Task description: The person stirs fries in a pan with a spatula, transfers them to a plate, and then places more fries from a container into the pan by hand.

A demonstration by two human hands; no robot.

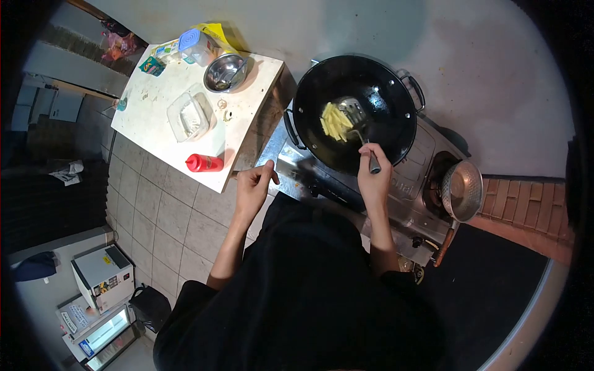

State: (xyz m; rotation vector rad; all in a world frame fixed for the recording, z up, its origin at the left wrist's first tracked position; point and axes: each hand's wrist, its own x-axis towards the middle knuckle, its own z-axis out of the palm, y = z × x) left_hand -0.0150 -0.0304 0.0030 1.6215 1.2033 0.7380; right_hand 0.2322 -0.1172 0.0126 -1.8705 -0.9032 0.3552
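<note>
My right hand (375, 173) grips the handle of a slotted spatula (352, 110), whose metal head rests inside a large black wok (387, 139). Beside the spatula head lies a small heap of pale yellow potato sticks (335, 123), in the left half of the wok. The wok sits on a metal gas stove (405, 188). My left hand (255, 187) hovers between the stove and the white table, its fingers curled in loosely and nothing visible in them.
A smaller dented pan (463, 190) with a wooden handle stands on the right burner. On the white table (151, 123) are a red squeeze bottle (204, 163), a clear plastic tub (188, 117), a steel bowl (225, 73) and a blue-lidded container (197, 47). A wall rises behind the stove.
</note>
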